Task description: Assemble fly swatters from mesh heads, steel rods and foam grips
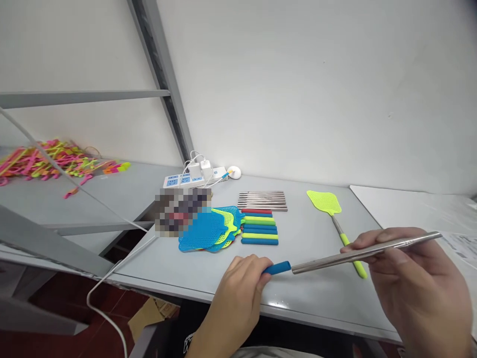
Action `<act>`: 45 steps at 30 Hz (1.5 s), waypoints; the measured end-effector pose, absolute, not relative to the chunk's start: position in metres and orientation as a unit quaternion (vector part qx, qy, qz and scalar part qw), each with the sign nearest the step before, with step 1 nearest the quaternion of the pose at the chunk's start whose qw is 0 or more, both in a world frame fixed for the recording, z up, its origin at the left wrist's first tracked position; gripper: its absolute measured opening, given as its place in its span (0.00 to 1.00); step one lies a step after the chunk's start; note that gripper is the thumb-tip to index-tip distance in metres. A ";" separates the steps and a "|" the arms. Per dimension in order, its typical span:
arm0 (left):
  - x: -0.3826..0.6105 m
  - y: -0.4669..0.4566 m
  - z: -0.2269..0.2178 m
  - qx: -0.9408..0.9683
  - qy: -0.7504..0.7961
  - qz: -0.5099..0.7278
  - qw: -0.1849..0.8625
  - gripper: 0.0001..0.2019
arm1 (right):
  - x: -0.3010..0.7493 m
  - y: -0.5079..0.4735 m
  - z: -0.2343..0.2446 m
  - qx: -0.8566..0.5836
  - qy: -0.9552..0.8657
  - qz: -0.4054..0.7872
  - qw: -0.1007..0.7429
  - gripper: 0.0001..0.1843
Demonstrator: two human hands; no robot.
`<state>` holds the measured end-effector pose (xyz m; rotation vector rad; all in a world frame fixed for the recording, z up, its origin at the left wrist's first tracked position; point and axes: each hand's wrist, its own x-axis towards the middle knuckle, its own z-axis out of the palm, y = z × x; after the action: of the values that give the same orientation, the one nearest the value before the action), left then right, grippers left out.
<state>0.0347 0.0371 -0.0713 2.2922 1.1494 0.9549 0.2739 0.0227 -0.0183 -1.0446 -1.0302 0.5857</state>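
My left hand is closed around a blue foam grip just above the table's front edge. My right hand pinches a telescopic steel rod, whose near end points at the grip's open end. The two parts are almost touching; I cannot tell whether the rod is inside the grip. Behind them lie a row of steel rods, a stack of foam grips in red, green, blue and yellow, and a pile of blue and green swatter heads. A finished yellow-green fly swatter lies to the right.
A white power strip with plugged chargers sits at the back of the grey table, its cable hanging off the front left. A heap of coloured plastic parts lies on the left shelf. A metal frame post slants up behind. Papers lie far right.
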 end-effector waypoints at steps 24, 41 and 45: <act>0.023 0.019 -0.059 0.667 0.428 0.562 0.236 0.07 | 0.273 0.010 -0.016 -0.506 -0.765 0.271 0.290 0.05; -0.004 0.021 -0.058 0.504 0.411 0.612 0.450 0.21 | 0.211 0.030 -0.009 -0.363 -0.906 0.124 0.181 0.09; -0.034 0.022 -0.045 0.626 0.515 0.448 0.378 0.13 | 0.190 0.056 0.001 -0.341 -0.913 0.149 0.169 0.10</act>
<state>-0.0337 0.0225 -0.0446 1.5995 1.3165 1.1452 0.1903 0.0560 0.0013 -0.9708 -2.5944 0.4236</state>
